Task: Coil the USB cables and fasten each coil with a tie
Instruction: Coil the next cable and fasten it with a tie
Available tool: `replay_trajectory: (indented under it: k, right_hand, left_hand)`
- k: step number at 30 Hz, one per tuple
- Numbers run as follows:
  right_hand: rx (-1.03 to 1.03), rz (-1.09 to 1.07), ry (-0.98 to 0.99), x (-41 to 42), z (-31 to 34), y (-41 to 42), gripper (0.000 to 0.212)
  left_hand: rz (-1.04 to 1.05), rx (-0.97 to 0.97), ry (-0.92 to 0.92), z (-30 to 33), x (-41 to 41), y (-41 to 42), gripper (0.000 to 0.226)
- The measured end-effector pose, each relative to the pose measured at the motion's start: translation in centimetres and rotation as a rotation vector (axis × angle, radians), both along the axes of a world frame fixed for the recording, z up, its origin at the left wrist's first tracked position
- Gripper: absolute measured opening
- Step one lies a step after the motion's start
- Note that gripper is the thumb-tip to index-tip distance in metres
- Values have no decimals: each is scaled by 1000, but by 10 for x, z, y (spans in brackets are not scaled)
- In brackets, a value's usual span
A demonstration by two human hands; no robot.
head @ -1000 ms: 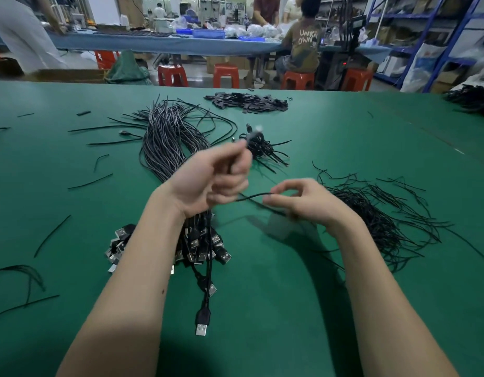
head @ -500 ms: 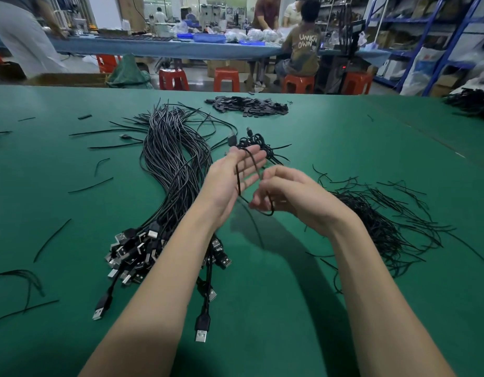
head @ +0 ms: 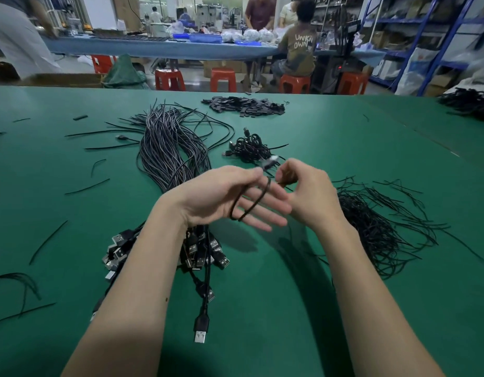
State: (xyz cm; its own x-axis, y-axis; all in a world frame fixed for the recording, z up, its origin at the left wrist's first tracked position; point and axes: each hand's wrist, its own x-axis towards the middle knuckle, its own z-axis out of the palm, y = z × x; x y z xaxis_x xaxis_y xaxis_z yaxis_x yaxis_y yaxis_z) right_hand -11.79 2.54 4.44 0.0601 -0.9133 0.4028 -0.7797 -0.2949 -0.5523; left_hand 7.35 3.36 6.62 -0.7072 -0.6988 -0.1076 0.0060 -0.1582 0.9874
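The left hand (head: 230, 198) lies palm-up above the green table (head: 330, 308), fingers straight and loose, with a black cable loop (head: 250, 201) draped across them; the thumb seems to press the loop's upper end, where a blurred plug (head: 270, 161) sticks out toward one o'clock. The right hand (head: 307, 191) sits just beside it at three o'clock, fingers curled in, thumb and forefinger pinching the cable near that plug. Under the left wrist runs the big bundle of uncoiled USB cables (head: 170, 156), its connector ends (head: 205, 254) fanned out toward six o'clock. At twelve o'clock from the hands rests a small heap of finished coils (head: 251, 149) — beyond it, a pile of flat black pieces (head: 243, 106). The loose tie wires (head: 379, 227) sprawl at three to four o'clock of the right hand.
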Motion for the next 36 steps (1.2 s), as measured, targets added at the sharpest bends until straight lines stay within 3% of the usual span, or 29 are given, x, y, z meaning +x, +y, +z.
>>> replay_trajectory:
  k: [4,8,11,16,20,22,25,29,33,36]
  right_hand:
    - [-224,-83,31,3,8,1,11]
    - [-57,-50,-224,9,13,0,4]
    - [230,205,-515,18,19,3,8]
    - [706,555,-618,27,12,11,16]
    - [923,552,-253,9,-2,10,25]
    - [874,442,-191,4,-9,7,25]
    - [740,315,-283,0,-6,-2,24]
    - [770,307,-377,-9,0,-3,11]
    - [804,322,-727,-11,7,-4,23]
    - [739,209,-892,-4,12,-9,23]
  left_hand:
    - [170,-101,-382,-8,-11,-6,50]
    - [512,-269,-363,-20,-15,-17,42]
    - [663,-200,-107,-27,-21,-21,41]
    - [711,28,433,-22,-26,-22,49]
    - [603,87,681,-14,-11,-18,51]
    - [569,52,588,-10,-1,-14,46]
    - [412,20,411,-10,7,-8,39]
    - [151,17,140,-8,8,-4,33]
    - [41,-210,-373,-8,5,-5,42]
    - [193,-341,-524,-14,-7,-8,42]
